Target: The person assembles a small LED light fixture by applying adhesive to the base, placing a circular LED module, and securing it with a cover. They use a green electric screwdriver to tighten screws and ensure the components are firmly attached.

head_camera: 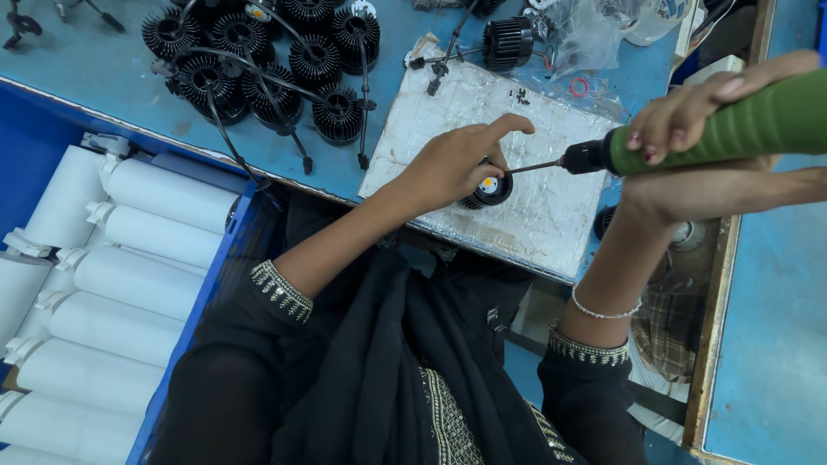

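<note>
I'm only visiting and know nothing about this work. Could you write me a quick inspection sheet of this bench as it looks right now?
Surface: blue table with a pale foil-wrapped work pad on top.
Job's things: small black finned lamp body with a yellow centre, lying on the pad; green power screwdriver, bit pointing at it.
Clutter: group of black finned lamp bodies; clear plastic bag; tiny dark screws; a red ring.
Grips: left hand steadies the lamp body; right hand is wrapped round the screwdriver.
Cables: black leads trail from the finned bodies.
Surroundings: blue bin of white tubes beside the table.
</note>
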